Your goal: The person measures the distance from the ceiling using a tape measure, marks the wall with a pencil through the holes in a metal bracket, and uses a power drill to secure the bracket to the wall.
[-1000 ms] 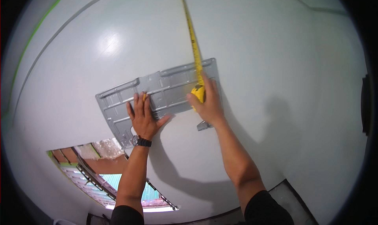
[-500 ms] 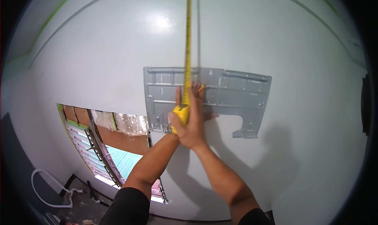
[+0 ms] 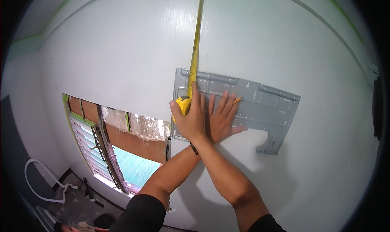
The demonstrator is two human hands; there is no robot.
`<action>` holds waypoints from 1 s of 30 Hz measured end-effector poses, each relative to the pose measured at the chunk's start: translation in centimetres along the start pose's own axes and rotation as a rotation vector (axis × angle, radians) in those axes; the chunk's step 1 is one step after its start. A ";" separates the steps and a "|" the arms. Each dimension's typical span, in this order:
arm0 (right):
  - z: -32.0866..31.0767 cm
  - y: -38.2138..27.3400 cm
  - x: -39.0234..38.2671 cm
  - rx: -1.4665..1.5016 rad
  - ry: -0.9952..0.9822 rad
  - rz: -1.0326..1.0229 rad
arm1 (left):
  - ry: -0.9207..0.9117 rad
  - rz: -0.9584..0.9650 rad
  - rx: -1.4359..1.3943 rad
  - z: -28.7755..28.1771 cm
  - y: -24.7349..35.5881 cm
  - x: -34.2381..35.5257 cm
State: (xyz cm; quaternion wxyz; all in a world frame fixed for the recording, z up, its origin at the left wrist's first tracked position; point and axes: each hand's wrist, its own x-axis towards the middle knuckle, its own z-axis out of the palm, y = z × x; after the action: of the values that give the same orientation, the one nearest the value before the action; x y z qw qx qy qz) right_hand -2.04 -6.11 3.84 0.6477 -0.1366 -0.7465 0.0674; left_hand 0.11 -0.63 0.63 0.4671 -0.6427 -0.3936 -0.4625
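A gray metal bracket plate (image 3: 280,108) with cutouts lies against the white wall. My left hand (image 3: 219,118) presses on it, fingers spread, with a pencil (image 3: 239,99) held at the fingers. My right hand (image 3: 194,120) crosses over my left wrist, closed on a yellow tape measure (image 3: 183,105) near the plate's left part. The blade (image 3: 197,37) runs upward past the top of the frame. My right hand hides part of my left hand and its wrist.
A louvered window (image 3: 85,142) with rough, exposed upper framing sits at the lower left of the white wall (image 3: 325,69). Below are a looped white hose (image 3: 28,179) and assorted items on the gray floor (image 3: 83,207). A dark object (image 3: 375,108) is at the right rim.
My right hand with the tape crossed leftward over my left arm to the plate's other side. The view swung, so the plate now appears farther right and tilted the other way.
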 end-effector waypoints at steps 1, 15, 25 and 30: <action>0.2 -0.3 0.2 0.010 -0.015 0.023 | 0.009 0.000 0.005 0.0 -0.3 0.1; 1.4 0.2 0.1 0.065 -0.004 0.026 | 0.032 -0.003 0.012 0.3 -1.0 -0.1; -1.7 0.2 -1.3 -0.082 0.040 -0.033 | -0.002 -0.010 -0.066 0.7 -0.8 -0.4; -12.8 -0.3 -3.7 0.038 -0.011 -0.031 | -0.026 0.041 0.142 0.3 -2.4 -0.5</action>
State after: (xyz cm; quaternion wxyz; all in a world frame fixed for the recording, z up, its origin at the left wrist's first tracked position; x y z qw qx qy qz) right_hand 11.00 -8.41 2.34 0.6469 -0.1125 -0.7508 0.0724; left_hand -2.20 0.20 0.65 0.5157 -0.6220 -0.4180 -0.4154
